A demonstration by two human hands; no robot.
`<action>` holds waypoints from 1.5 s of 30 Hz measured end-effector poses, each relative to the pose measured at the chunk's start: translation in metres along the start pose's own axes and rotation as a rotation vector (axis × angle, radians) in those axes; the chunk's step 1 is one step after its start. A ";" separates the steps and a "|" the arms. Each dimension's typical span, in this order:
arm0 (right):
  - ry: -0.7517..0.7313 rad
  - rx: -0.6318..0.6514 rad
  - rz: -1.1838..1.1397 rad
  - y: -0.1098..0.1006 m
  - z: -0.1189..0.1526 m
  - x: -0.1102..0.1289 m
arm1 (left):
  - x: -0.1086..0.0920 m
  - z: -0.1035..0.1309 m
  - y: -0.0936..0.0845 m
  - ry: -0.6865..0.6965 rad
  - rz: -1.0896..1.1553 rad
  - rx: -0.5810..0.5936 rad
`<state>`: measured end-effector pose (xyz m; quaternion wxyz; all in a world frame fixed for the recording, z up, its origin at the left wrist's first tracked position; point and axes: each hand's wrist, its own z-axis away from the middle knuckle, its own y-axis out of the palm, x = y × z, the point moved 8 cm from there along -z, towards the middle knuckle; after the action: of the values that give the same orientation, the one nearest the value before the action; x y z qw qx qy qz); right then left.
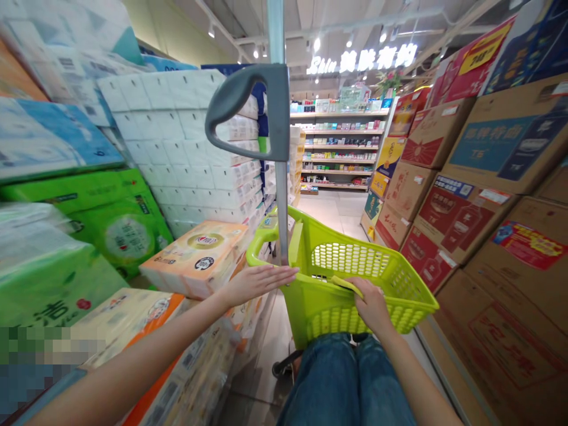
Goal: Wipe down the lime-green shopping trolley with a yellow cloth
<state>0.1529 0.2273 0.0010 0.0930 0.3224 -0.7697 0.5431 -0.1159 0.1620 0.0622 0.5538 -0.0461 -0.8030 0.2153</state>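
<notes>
In front of my knees stands a lime-green wheeled shopping basket with slotted sides. Its silver pole rises to a grey pull handle high above the near-left end. My left hand lies flat with straight fingers, the tips at the basket's end beside the pole's foot. I cannot tell whether it presses on the rim. My right hand has its fingers curled over the near rim, round the basket's yellow-green carrying handle. A small wheel shows under the left end.
Tissue packs are piled along the left, with a tall white stack behind. Printed cartons form a wall close on the right. The tiled aisle leads to shelves of small goods at the back.
</notes>
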 end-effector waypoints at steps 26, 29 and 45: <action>-1.058 -0.392 0.543 -0.144 -0.049 0.229 | 0.007 -0.018 0.007 -0.162 -0.059 -0.002; -1.132 -0.336 0.554 -0.157 -0.069 0.272 | 0.006 -0.019 0.007 -0.168 -0.069 0.000; -1.100 0.119 0.454 -0.088 -0.080 0.241 | 0.002 -0.019 0.010 -0.173 -0.079 -0.001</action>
<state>0.0019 0.1859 0.2197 -0.4557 0.3885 -0.7227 0.3450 -0.1012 0.1773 0.0652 0.4905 0.0041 -0.8491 0.1961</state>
